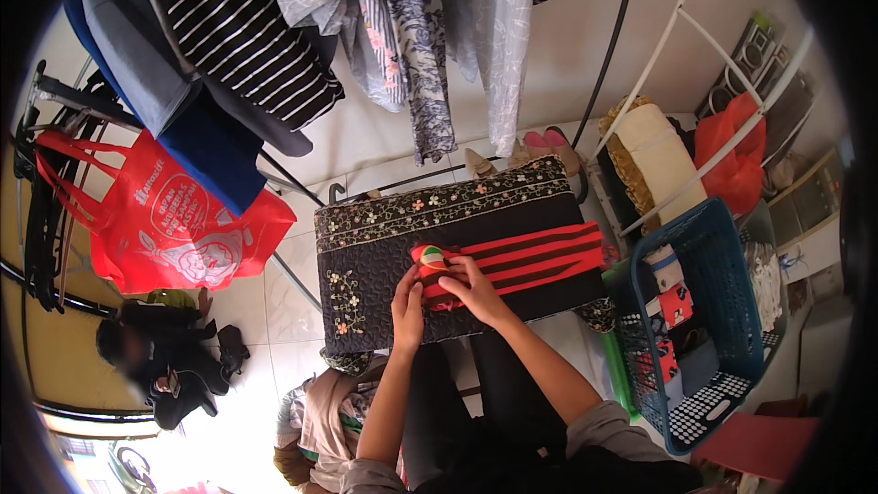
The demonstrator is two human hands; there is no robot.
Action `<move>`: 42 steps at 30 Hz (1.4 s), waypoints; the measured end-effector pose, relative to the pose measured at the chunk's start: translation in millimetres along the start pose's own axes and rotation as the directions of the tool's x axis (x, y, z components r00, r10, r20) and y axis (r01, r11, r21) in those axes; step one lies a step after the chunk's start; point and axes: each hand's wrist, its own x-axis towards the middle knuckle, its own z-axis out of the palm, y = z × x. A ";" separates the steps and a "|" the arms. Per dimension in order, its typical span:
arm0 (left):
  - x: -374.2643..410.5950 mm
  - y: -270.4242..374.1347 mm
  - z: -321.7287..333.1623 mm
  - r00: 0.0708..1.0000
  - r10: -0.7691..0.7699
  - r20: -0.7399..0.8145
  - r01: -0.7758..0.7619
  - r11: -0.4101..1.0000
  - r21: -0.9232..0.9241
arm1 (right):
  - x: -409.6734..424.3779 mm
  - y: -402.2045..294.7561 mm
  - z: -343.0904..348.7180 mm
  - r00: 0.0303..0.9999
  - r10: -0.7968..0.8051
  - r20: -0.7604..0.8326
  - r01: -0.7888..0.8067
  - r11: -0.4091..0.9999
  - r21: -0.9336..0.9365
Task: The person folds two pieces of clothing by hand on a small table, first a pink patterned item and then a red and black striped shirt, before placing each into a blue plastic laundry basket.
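A red garment with dark stripes lies across a padded board with a black quilted, flower-embroidered cover. Its left end is folded or rolled into a small bundle, with a green, white and yellow print on top. My left hand holds the bundle's left side, fingers along its edge. From the right, my right hand grips the same bundle, thumb and fingers on the fabric. The striped part extends flat to the right of that hand. What lies under the fingers is hidden.
A blue plastic basket with folded clothes stands at right. Clothes hang above the board's far side. A red tote bag hangs left. Piled clothes lie below the board's near left corner. A person sits on the floor, left.
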 end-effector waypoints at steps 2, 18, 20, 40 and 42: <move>3.0 -1.7 12.4 0.997 0.038 0.067 -0.040 0.999 0.034 | 5.4 6.0 -15.1 0.997 0.037 -0.061 -0.039 0.999 -0.037; 12.8 -15.1 87.5 0.848 0.275 0.453 -0.527 0.525 0.668 | -9.2 31.1 -97.5 0.925 -0.135 -0.356 -0.036 0.899 -0.436; 11.5 -16.9 98.4 0.857 0.242 0.454 -0.513 0.467 0.720 | -15.6 31.8 -102.3 0.871 -0.309 -0.381 0.023 0.801 -0.599; 19.9 -38.5 39.9 0.989 0.143 0.040 -0.148 0.971 0.186 | -31.3 33.8 -42.6 0.808 -0.583 -0.083 0.118 0.297 -0.947; 14.8 -42.1 35.0 0.997 0.076 0.006 -0.076 0.985 0.153 | -30.1 31.2 -43.3 0.803 -0.588 -0.097 0.165 0.376 -0.912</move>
